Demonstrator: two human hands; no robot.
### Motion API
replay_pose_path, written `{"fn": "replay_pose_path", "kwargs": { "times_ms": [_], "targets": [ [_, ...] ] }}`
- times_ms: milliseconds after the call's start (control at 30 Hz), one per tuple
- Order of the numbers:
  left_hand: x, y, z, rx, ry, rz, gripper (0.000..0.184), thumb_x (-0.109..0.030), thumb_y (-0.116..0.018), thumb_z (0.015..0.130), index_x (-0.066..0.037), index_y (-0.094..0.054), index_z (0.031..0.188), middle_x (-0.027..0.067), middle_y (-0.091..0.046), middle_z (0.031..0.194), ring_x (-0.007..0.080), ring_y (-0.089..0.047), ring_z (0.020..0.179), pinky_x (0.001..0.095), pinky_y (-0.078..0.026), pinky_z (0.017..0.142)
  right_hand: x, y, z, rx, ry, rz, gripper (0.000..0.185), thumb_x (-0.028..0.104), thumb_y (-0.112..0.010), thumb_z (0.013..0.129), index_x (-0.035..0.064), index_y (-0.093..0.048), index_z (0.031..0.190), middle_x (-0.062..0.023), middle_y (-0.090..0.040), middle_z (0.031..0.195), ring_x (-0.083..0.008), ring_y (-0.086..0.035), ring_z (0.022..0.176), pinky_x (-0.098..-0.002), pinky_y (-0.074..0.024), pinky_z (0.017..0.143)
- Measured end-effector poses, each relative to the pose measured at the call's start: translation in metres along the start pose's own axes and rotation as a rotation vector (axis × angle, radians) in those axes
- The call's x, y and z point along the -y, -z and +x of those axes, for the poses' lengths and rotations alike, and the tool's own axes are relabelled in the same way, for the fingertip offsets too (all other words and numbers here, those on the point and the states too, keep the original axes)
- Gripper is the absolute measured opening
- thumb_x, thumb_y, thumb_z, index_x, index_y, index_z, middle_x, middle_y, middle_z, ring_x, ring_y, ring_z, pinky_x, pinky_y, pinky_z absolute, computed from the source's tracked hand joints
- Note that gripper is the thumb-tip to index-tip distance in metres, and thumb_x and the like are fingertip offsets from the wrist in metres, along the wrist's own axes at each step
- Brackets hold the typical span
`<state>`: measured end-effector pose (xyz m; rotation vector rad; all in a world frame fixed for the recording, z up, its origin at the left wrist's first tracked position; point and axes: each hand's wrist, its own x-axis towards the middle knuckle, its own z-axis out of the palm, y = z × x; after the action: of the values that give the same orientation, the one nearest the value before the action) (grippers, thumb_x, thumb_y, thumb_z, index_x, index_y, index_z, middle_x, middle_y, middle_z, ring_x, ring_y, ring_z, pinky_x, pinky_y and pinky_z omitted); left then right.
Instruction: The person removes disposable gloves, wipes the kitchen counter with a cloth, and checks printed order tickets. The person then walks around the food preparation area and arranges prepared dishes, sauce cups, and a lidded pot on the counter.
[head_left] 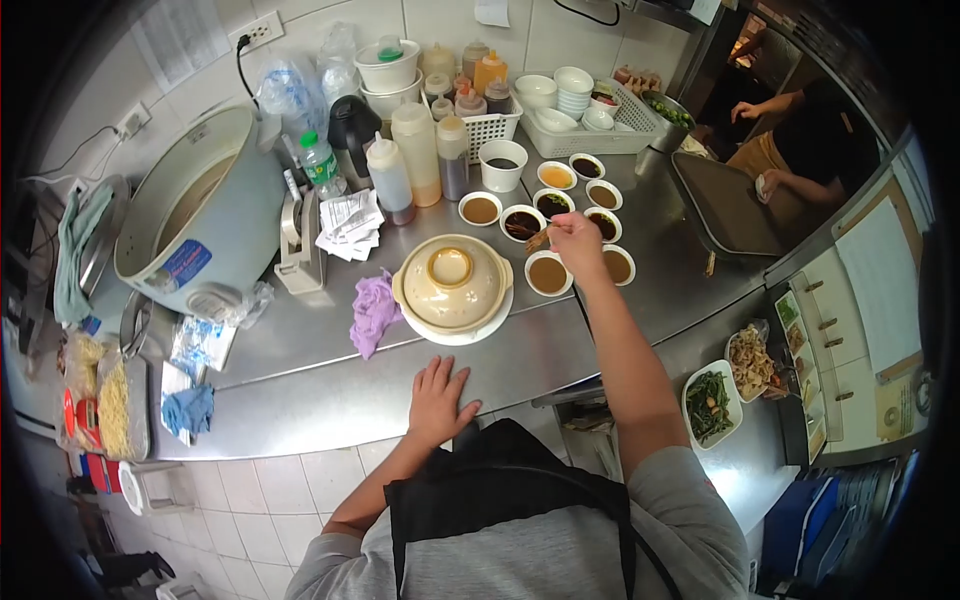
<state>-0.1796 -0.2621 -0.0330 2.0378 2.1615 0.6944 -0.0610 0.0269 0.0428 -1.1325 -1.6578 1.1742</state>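
My right hand (577,243) is closed in a pinch above the small white sauce bowls. A small brownish thing (538,241) sticks out from its fingertips, too small to name. Just beyond it sits a bowl of dark sauce (521,223); a bowl of brown sauce (549,273) is below the fingers. My left hand (438,402) lies flat on the steel counter (330,395) near its front edge, fingers spread, holding nothing. Ahead of it stands a lidded beige clay pot (452,283) on a white plate (470,335). A crumpled purple cloth (374,312) lies left of the pot.
Squeeze bottles (414,150) and a white basket (492,130) line the wall. A large rice cooker (190,215) and receipt slips (350,222) are at left. A rack (620,125) holds white bowls. Right are a brown tray (725,205), greens (710,405) and another person's hand (768,184).
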Motion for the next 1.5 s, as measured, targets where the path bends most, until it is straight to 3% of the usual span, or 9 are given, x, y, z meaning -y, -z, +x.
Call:
{"fn": "replay_pose_path", "kwargs": {
  "times_ms": [300,467,533,567,700,867,1000,1267,1500],
  "targets": [
    [0.008,0.002,0.004,0.04,-0.08,-0.048,0.059,-0.032,-0.066,0.063,-0.007,-0.047,0.112,0.0207,-0.038,0.119,0.0385,-0.032,0.113,0.0478,-0.026,0.091,-0.052,-0.053,0.039,0.169,-0.289,-0.437,0.014,0.004,-0.057,0.069,0.0011,-0.058,0.083,-0.0095,-0.061,0.069,-0.0162,-0.058,0.049,-0.0271,-0.0458,0.042],
    [0.013,-0.002,0.01,0.025,-0.109,-0.063,0.056,-0.027,-0.068,0.06,-0.008,-0.048,0.109,0.0195,-0.041,0.115,0.037,-0.035,0.11,0.0466,-0.028,0.089,-0.047,-0.058,0.036,0.17,-0.413,-0.46,0.012,0.011,-0.058,0.066,0.0001,-0.062,0.064,-0.0134,-0.062,0.062,-0.0193,-0.062,0.059,-0.0312,-0.0487,0.061],
    [0.011,-0.002,0.013,0.023,-0.104,-0.034,0.054,-0.027,-0.068,0.061,-0.009,-0.049,0.108,0.0187,-0.041,0.114,0.0367,-0.036,0.11,0.046,-0.028,0.089,-0.054,-0.06,0.038,0.125,-0.387,-0.502,0.014,0.01,-0.056,0.067,-0.0018,-0.062,0.064,-0.0146,-0.061,0.06,-0.0216,-0.062,0.06,-0.0317,-0.0485,0.063],
    [0.009,-0.002,0.013,0.027,-0.092,-0.021,0.054,-0.026,-0.068,0.061,-0.009,-0.049,0.108,0.0185,-0.041,0.114,0.0366,-0.036,0.11,0.0458,-0.028,0.089,-0.045,-0.057,0.035,0.123,-0.423,-0.462,0.011,0.007,-0.054,0.069,0.0019,-0.059,0.061,-0.0101,-0.059,0.054,-0.0173,-0.059,0.046,-0.029,-0.0466,0.046],
    [0.004,-0.003,0.014,0.032,-0.061,0.0,0.052,-0.027,-0.067,0.063,-0.009,-0.049,0.108,0.0173,-0.041,0.114,0.0358,-0.034,0.111,0.0458,-0.027,0.09,-0.04,-0.04,0.035,0.345,-0.299,-0.636,0.016,0.013,-0.056,0.069,-0.0022,-0.059,0.072,-0.0142,-0.061,0.064,-0.0209,-0.059,0.05,-0.0298,-0.048,0.053],
    [-0.006,-0.002,0.02,0.053,-0.023,0.006,0.049,-0.028,-0.065,0.065,-0.009,-0.05,0.107,0.0162,-0.041,0.115,0.0349,-0.033,0.112,0.046,-0.026,0.091,-0.028,0.046,0.034,-0.065,0.176,-0.532,0.021,0.021,-0.059,0.068,0.0046,-0.063,0.08,-0.0123,-0.062,0.075,-0.0237,-0.06,0.071,-0.033,-0.047,0.065],
    [-0.009,0.0,0.018,0.034,-0.004,0.014,0.046,-0.028,-0.064,0.065,-0.009,-0.05,0.106,0.0165,-0.041,0.115,0.0353,-0.033,0.112,0.0457,-0.026,0.091,-0.044,0.184,0.047,-0.197,-0.048,-0.867,0.023,0.023,-0.055,0.071,0.0029,-0.063,0.077,-0.0191,-0.058,0.082,-0.0325,-0.057,0.077,-0.0368,-0.0464,0.066],
    [-0.017,-0.007,0.02,-0.01,-0.008,0.05,0.043,-0.03,-0.061,0.065,-0.008,-0.052,0.102,0.0177,-0.045,0.11,0.0375,-0.037,0.108,0.0459,-0.028,0.09,-0.117,0.303,0.014,-0.36,-0.94,-1.007,0.075,0.049,-0.062,0.065,0.0075,-0.035,0.122,-0.0098,-0.035,0.124,-0.028,-0.04,0.113,-0.039,-0.0389,0.088],
    [-0.016,-0.022,0.015,-0.034,0.029,0.081,0.042,-0.024,-0.057,0.066,-0.005,-0.05,0.102,0.0196,-0.042,0.113,0.0382,-0.036,0.108,0.0463,-0.027,0.091,-0.167,0.317,0.027,-0.241,-0.631,-0.972,0.032,0.019,-0.047,0.078,0.0054,-0.053,0.105,-0.016,-0.051,0.108,-0.0284,-0.052,0.099,-0.0357,-0.0437,0.083]
  ]
}}
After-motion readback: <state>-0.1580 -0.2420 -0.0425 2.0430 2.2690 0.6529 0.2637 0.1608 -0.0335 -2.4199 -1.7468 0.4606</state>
